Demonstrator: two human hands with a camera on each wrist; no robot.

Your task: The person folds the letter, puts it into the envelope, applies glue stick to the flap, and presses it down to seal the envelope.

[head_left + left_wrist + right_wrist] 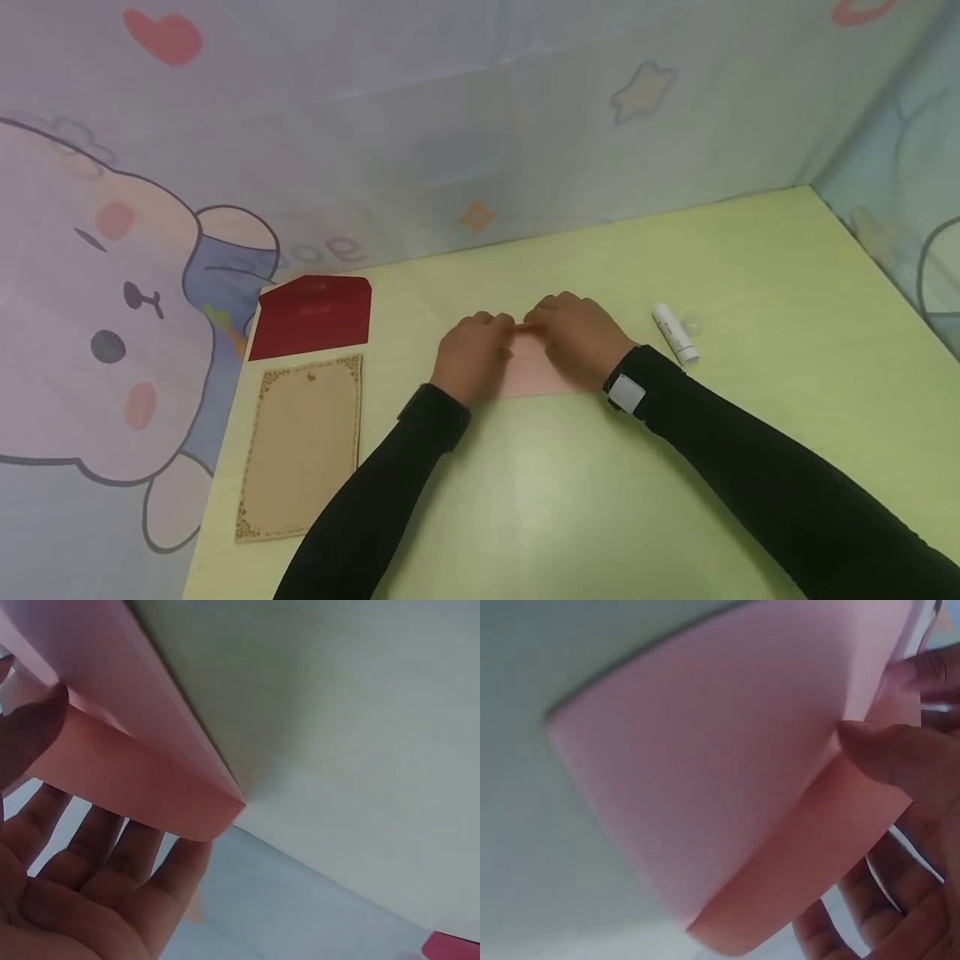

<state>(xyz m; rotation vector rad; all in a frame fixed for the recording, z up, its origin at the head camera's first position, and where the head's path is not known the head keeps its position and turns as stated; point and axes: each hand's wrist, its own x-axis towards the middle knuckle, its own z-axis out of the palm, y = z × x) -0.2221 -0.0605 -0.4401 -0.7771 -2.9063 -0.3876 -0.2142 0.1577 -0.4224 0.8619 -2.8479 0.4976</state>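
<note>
A pink envelope point(534, 377) lies on the table between both hands, its flap raised along the far side. My left hand point(471, 357) pinches the left part of the flap, thumb at the fold on the near face and fingers behind. In the left wrist view the flap point(142, 776) stands out from the envelope body, angled at the crease. From the other side my right hand point(587, 337) holds the same flap, its thumb point(877, 750) pressed close to the crease and its fingers spread behind the paper.
A red envelope point(315, 321) lies at the table's back left, with a tan sheet with an ornate border point(303, 450) in front of it. Right of the right hand lies a white glue stick point(675, 333) beside a small clear cap point(692, 323). A printed curtain point(420, 125) hangs behind the table.
</note>
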